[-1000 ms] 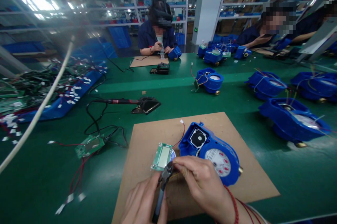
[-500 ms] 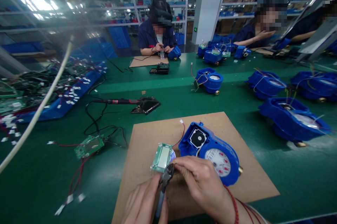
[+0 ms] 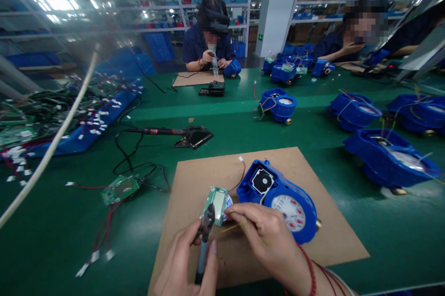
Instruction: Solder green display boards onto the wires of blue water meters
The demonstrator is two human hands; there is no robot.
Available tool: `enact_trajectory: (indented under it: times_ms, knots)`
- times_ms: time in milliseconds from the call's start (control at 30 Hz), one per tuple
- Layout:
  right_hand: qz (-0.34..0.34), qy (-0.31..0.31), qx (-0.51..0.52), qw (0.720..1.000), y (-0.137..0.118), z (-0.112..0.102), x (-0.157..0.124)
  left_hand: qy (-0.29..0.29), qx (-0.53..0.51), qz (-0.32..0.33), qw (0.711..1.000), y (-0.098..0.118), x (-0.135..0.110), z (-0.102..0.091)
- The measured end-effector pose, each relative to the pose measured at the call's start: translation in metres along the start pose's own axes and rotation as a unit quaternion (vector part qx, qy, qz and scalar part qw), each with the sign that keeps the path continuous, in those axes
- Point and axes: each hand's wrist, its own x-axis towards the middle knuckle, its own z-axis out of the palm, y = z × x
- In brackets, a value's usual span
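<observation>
My left hand (image 3: pixel 186 263) is closed round the grey handles of small cutters (image 3: pixel 204 235), whose jaws point up at a small green circuit board (image 3: pixel 217 201) with a display. My right hand (image 3: pixel 269 240) pinches thin wires just right of that board, and a yellowish wire runs under its fingers. A red wire loops from the board towards the open blue water meter (image 3: pixel 281 198), which lies on a brown cardboard mat (image 3: pixel 208 170) right behind my right hand.
A soldering iron (image 3: pixel 163 131) lies on its stand (image 3: pixel 194 137) behind the mat. A loose green board (image 3: pixel 120 189) with red wires lies to the left, and a blue tray (image 3: pixel 83 133) of boards beyond. More blue meters (image 3: pixel 385 157) sit at the right. Other people work at the far side.
My left hand has swung the cutters to the left and upwards, so the jaws now sit at the board's left lower edge. The board has tilted more upright. My right hand stays put.
</observation>
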Motion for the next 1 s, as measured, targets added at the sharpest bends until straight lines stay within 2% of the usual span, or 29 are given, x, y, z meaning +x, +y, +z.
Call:
enact_trajectory:
  times_ms: [100,200,300,400,567,733,867,1000]
  knots:
    - [0.008,0.013,0.017,1.0,-0.001,-0.001,0.001,-0.009,-0.026,-0.027,0.999,0.002,0.002,0.004]
    - [0.013,0.013,0.022,1.0,-0.001,-0.001,0.001,-0.028,-0.068,-0.108,0.991,0.008,-0.002,0.012]
    - [0.011,0.014,0.02,1.0,-0.001,-0.001,0.001,-0.047,-0.141,-0.203,0.968,0.014,-0.006,0.018]
    - [0.012,0.013,0.015,1.0,-0.001,-0.002,0.001,-0.042,-0.161,-0.238,0.957,0.018,-0.006,0.019]
    - [-0.002,0.021,-0.008,1.0,-0.001,-0.001,0.0,-0.035,-0.084,-0.169,0.981,0.017,-0.002,0.019]
    - [-0.066,0.046,-0.158,0.984,0.0,0.003,-0.002,0.024,-0.072,-0.058,0.995,0.008,-0.003,0.026]
    - [-0.054,0.034,-0.243,0.968,0.002,0.004,-0.005,0.024,-0.06,-0.025,0.998,0.006,-0.004,0.029]
    - [-0.054,0.004,-0.237,0.97,0.004,0.001,-0.007,0.032,-0.021,0.0,0.999,0.005,-0.001,0.028]
